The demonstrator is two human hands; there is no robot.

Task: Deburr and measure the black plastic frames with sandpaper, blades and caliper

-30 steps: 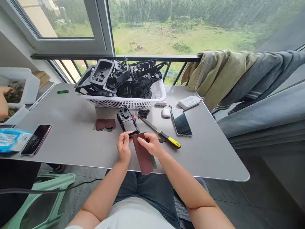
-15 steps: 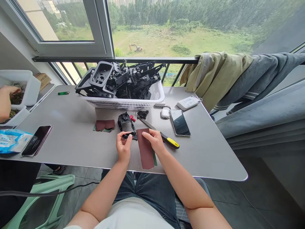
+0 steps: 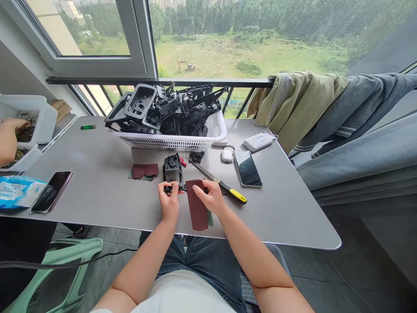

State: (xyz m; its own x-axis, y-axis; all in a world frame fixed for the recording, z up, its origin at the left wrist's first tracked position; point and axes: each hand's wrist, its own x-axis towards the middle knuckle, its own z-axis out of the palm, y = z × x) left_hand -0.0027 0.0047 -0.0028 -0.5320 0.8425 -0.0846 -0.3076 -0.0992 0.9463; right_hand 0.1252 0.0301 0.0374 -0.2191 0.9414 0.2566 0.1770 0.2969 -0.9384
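Note:
My left hand (image 3: pixel 169 199) is closed on the near end of a black plastic frame part (image 3: pixel 172 167), which stretches away from me over the table. In my right hand (image 3: pixel 211 195) is a strip of reddish-brown sandpaper (image 3: pixel 197 211), pinched between thumb and fingers, with a green edge showing behind it. The strip's top reaches close to the frame's near right corner; contact there I cannot tell. Beyond the right hand lies a file (image 3: pixel 233 192) with a black and yellow handle. Small torn sandpaper pieces (image 3: pixel 144 171) lie left of the frame.
A white basket (image 3: pixel 176 142) heaped with black plastic parts (image 3: pixel 169 108) stands at the back. Phones (image 3: pixel 247 168), a white earbud case (image 3: pixel 227 156) and a white charger (image 3: pixel 259 141) lie rightward. Another person's hand (image 3: pixel 13 130) reaches into a white bin (image 3: pixel 47 119) at far left.
The black frame has turned slightly and now points straighter away from me. The sandpaper has tilted a little and shifted slightly left. Both hands keep their hold.

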